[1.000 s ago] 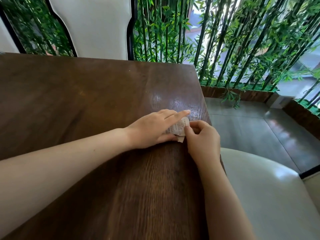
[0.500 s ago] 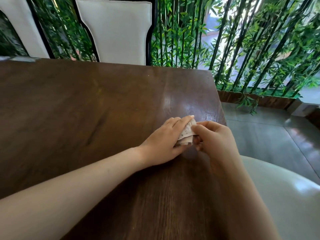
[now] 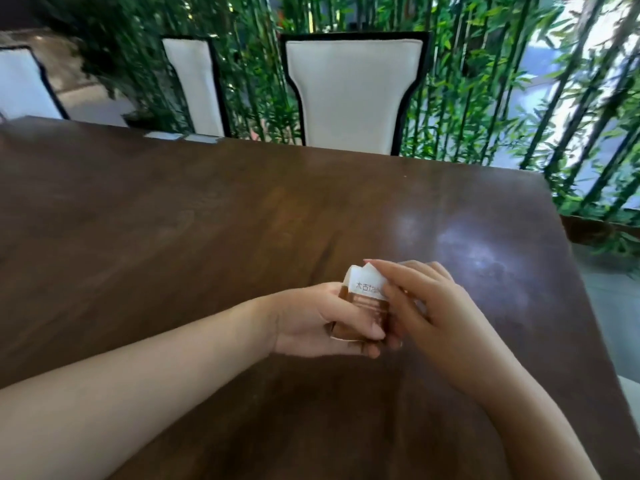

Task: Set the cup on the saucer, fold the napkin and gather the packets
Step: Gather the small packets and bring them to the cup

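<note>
Gathered into one brown-and-white stack, the packets [image 3: 367, 301], at about 5 o'clock from the middle of the view, over the wooden table [image 3: 207, 237]; gripped from 9 o'clock by the left hand [image 3: 311, 323] with thumb curled across the front, and pinched at the upper edge from 3 o'clock by the right hand [image 3: 429, 306]. Probably the gathering step, close to its end. No cup, saucer or napkin to see, so impossible to judge those parts; only a white chair [image 3: 349, 91] at 12 o'clock

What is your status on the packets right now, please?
Left hand grips the packets in a stack. Right hand holds their right side. Nothing in the way on the table.
</note>
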